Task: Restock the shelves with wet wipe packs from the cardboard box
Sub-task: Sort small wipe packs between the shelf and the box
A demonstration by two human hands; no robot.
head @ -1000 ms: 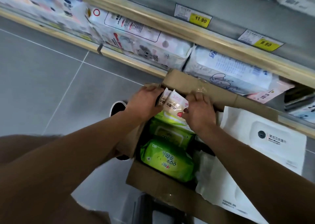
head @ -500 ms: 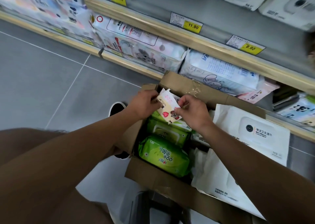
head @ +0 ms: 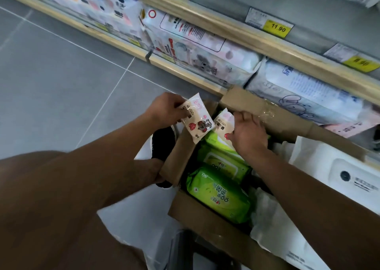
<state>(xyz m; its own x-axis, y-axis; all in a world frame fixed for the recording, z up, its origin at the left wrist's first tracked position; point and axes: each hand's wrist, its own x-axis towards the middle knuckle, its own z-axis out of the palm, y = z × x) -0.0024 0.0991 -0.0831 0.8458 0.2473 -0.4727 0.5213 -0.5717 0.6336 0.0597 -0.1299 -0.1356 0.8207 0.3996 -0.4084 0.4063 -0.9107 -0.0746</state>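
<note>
Left hand: small white pack was gripped above the cardboard box.
Right hand: second small pack was grasped inside it.
Remaining: green packs were left unshelved.

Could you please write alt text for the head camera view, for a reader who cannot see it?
Over an open cardboard box of green wipe packs, the left hand lifts one small white wipe pack while the right hand holds a second small pack, below stocked shelves.
</note>
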